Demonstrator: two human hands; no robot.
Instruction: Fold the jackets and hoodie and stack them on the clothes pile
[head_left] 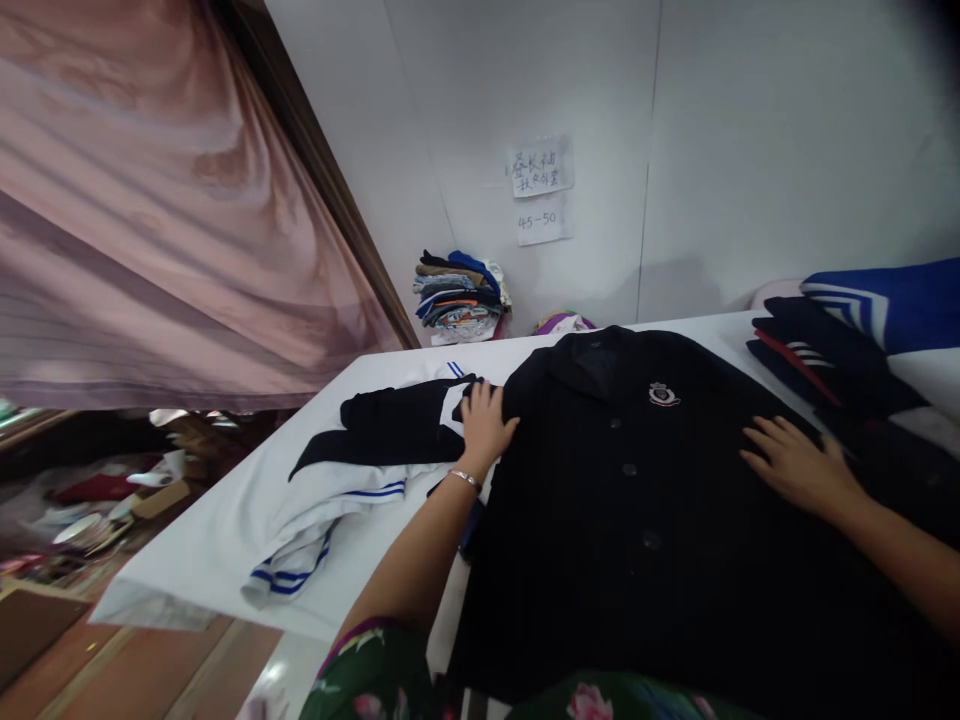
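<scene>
A black buttoned jacket [600, 480] lies spread out front side up before me, its collar toward the wall and a crest badge [661, 395] on its chest. My left hand [486, 425] rests at the jacket's left edge near the shoulder, fingers stretched and thumb apart. On the jacket's right side my right hand [806, 468] lies flat with its fingers spread. Left of the jacket, a black garment [390, 425] lies over a white garment with blue stripes [337, 530]. Part of the jacket's lower end is dark and hard to make out.
Folded clothes [459, 295] are stacked at the table's back edge. More dark and blue clothes [847, 350] lie at the right. Handwritten paper signs [541, 168] hang on the wall. A pink curtain [165, 200] hangs at the left, above clutter on the floor. The table cover [172, 565] is white.
</scene>
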